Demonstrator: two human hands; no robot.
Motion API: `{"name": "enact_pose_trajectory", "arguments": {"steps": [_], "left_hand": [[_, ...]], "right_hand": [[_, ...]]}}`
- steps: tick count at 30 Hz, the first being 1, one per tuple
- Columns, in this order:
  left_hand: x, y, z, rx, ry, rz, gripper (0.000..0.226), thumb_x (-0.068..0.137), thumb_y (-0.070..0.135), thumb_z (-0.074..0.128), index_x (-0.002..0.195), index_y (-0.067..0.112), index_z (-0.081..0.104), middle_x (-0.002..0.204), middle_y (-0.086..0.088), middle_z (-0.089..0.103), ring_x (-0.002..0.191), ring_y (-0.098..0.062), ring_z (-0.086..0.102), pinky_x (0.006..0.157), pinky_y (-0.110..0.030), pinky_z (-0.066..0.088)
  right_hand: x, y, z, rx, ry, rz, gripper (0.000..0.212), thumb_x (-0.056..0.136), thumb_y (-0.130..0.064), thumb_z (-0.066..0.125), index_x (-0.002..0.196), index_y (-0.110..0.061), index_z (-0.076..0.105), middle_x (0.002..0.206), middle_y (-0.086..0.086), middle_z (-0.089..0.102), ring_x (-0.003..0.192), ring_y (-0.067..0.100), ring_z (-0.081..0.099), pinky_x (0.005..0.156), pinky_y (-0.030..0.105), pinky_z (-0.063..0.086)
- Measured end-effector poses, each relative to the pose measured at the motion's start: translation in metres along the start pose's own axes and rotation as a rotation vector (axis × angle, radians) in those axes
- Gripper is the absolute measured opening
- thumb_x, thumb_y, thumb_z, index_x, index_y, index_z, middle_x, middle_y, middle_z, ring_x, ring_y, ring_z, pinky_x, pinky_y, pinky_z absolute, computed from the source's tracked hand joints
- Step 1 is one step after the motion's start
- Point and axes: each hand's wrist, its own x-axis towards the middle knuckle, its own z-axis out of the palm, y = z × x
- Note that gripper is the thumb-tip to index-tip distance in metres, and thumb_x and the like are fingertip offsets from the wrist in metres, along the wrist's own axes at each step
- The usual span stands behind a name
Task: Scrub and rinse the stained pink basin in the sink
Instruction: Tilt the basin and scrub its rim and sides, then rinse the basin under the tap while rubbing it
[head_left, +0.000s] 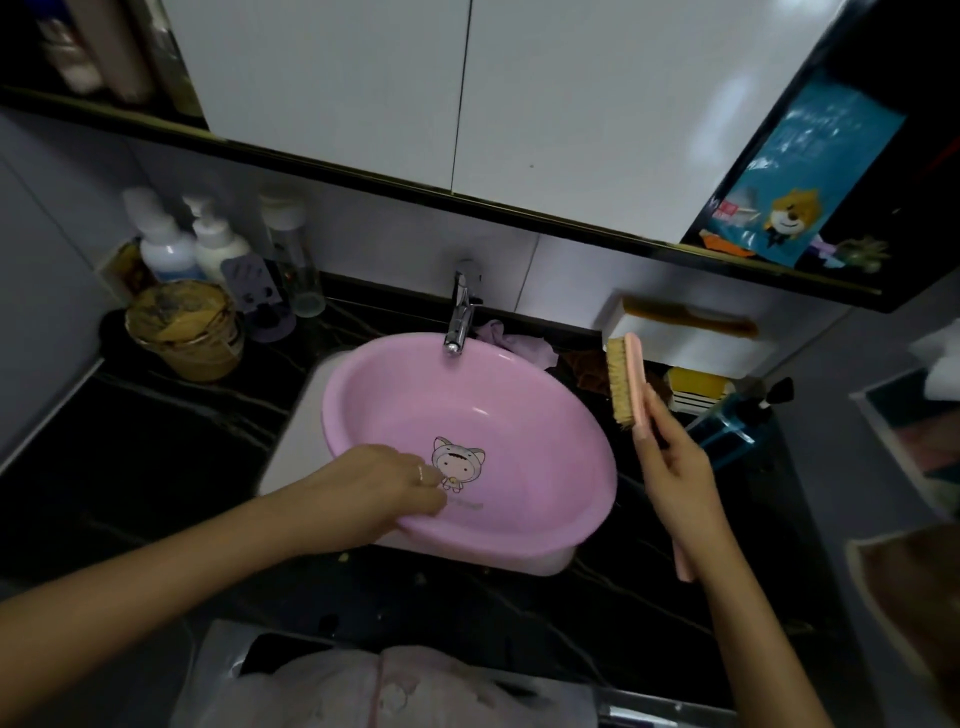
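The pink basin (519, 410), with a cartoon cat figure printed on its bottom, sits tilted in the white sink (296, 441) under the chrome tap (460, 317). No water runs from the tap. My left hand (384, 486) grips the basin's near rim, fingers curled over the edge. My right hand (670, 462) holds a pink-handled scrub brush (626, 379) upright, just right of the basin and above the counter. Its tan bristles face left toward the basin and do not touch it.
Black marble counter (182, 457) surrounds the sink. Bottles (166, 244) and a yellow-brown tub (184, 332) stand at the back left. A crumpled cloth (514, 343) lies behind the basin. A white shelf with a comb (685, 317) and a blue pump bottle (737, 421) are at the right.
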Motion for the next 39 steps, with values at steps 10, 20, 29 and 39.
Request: {"name": "enact_pose_trajectory", "arguments": {"steps": [10,20,29,39], "left_hand": [[-0.042,-0.027,0.065,0.319,-0.262,-0.071,0.021,0.053,0.017,0.063,0.07,0.027,0.056,0.069,0.01,0.058,0.062,-0.011,0.058,0.049,-0.022,0.038],[-0.005,-0.048,0.037,-0.451,-0.249,-0.557,0.024,0.079,0.042,0.068,0.097,0.026,0.061,0.1,0.011,0.055,0.091,-0.005,0.053,0.081,-0.022,0.041],[0.125,-0.116,-0.008,-1.216,0.291,-1.069,0.02,0.091,0.013,0.06,0.11,0.013,0.057,0.077,-0.004,0.059,0.063,-0.012,0.054,0.059,-0.025,0.044],[0.153,-0.14,0.0,-1.401,0.486,-1.155,0.018,0.096,0.022,0.052,0.083,0.009,0.055,0.079,-0.004,0.067,0.056,-0.01,0.04,0.051,-0.023,0.024]], "right_hand": [[-0.001,0.025,0.027,-0.144,-0.2,-0.004,0.055,0.087,-0.015,0.064,0.137,-0.03,0.047,0.113,-0.009,0.063,0.098,0.006,0.062,0.085,0.027,0.053],[-0.002,0.023,0.059,-0.107,-0.215,0.013,0.038,0.089,-0.01,0.059,0.126,-0.018,0.059,0.085,-0.01,0.065,0.084,0.011,0.064,0.074,0.028,0.053],[-0.005,0.026,0.081,0.077,-0.105,0.096,0.029,0.089,-0.012,0.059,0.114,-0.025,0.062,0.088,-0.014,0.066,0.083,0.005,0.064,0.074,0.027,0.054],[-0.017,0.042,0.086,0.137,-0.063,0.22,0.017,0.089,-0.011,0.059,0.102,-0.021,0.065,0.081,-0.009,0.066,0.078,0.012,0.064,0.067,0.025,0.05]]}}
